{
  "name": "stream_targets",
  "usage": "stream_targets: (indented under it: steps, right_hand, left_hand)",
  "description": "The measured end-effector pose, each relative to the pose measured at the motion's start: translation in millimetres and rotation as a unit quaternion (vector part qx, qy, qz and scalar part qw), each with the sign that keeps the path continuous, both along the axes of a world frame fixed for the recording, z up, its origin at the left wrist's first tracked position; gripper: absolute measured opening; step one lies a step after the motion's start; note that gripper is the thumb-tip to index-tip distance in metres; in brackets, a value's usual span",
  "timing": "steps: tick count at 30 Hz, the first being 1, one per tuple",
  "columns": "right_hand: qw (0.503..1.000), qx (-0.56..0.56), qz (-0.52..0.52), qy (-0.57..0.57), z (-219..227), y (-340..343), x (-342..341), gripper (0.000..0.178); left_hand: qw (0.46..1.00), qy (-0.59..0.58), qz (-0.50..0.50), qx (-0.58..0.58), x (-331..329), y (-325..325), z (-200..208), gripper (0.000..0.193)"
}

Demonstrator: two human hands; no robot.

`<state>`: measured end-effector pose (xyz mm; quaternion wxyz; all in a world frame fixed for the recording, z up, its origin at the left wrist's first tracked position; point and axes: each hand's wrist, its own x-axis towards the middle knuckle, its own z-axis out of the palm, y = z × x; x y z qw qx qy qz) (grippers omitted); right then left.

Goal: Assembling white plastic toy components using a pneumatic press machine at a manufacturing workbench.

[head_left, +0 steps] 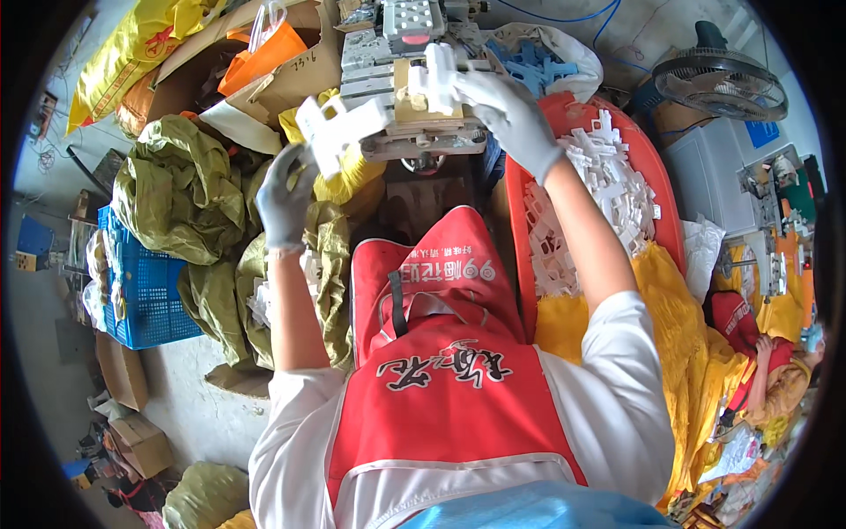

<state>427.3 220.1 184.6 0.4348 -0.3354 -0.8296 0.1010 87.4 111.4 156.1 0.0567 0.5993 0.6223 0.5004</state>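
Both hands wear grey gloves. My left hand [286,198] is at the left of the machine, with its fingers curved and apart. Just beyond its fingertips a white plastic part [352,126] with square openings hangs tilted in the air; whether a fingertip touches it I cannot tell. My right hand [513,119] reaches over the machine [361,88] and has its fingers closed on another white plastic piece [434,81]. That piece is upright at the machine's tan block [407,104]. The fingers of the right hand are slightly blurred.
At the right stands a red tub [671,207] heaped with white plastic parts [608,185]. An olive sack [330,256] holding white pieces lies open at the left, near a blue crate [159,304]. A cardboard box [304,62], a fan [718,84] and another person [775,370] are farther out.
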Motion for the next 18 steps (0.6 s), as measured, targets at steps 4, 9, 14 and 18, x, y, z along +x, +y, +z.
stream_targets:
  steps: [4,9,14,18]
  right_hand:
    - [0.966,0.079,-0.091,-0.231,9.2,6.5,-16.4,0.04]
    - [0.972,0.083,-0.018,-0.218,11.6,11.5,7.6,0.042]
    - [0.973,-0.048,-0.134,-0.184,-38.8,-19.7,106.4,0.035]
    - [0.864,-0.284,-0.235,-0.343,-120.9,-74.1,224.1,0.036]
  left_hand:
    - [0.992,-0.015,0.108,-0.069,-26.8,-70.8,-14.3,0.032]
    - [0.979,-0.062,0.16,-0.113,-63.7,-109.5,-64.5,0.032]
    - [0.966,-0.059,0.19,-0.165,-91.5,-157.2,-103.5,0.033]
    - [0.938,-0.079,0.245,-0.231,-135.0,-193.6,-143.2,0.037]
